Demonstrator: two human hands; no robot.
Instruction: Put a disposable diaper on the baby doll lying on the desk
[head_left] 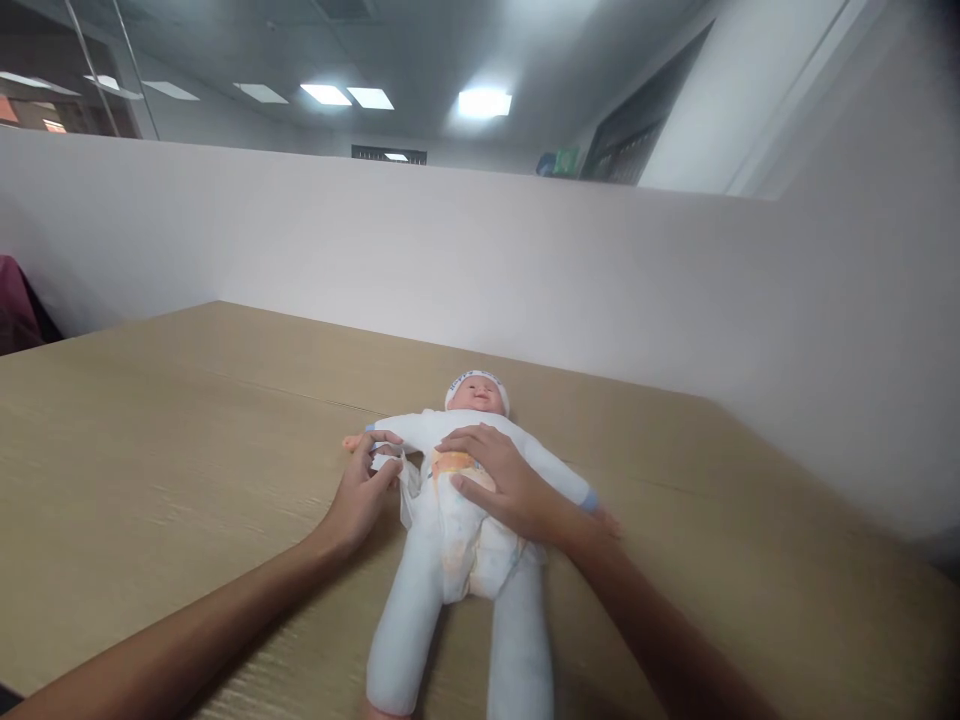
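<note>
- In front of me, a baby doll [429,525] in a soft white cloth suit lies on its back, between my two arms.
- The doll is long and runs away from me: its head is at the far end and its legs point back to me.
- A puffy white nappy [466,530] with an orange picture at the top sits on its middle, over the suit.
- A thin, floppy white side flap [409,492] sticks out from the nappy, toward my left. My left hand is the nearer one to it, and the flap lies just to the right of that hand.
- My left hand [369,480] is bent, with its thumb and fingers pinching the white end of the flap. The tips look a bit blurry, so I can't be sure how tight the pinch is.
- My right hand [504,482] has nothing in its grip. It rests loose and flat on the front of the nappy, with the fingers pointing left across the tummy.
- The nappy looks crinkly and puffed up, with folds between the legs. The suit looks smooth and stretchy, and its sleeves end in blue cuffs [589,499].
- The doll wears a round white hat [459,381] with dark letters.
- Under it all is a big, flat, light brown table [195,440]. Behind that is a plain white wall [322,245].
</note>
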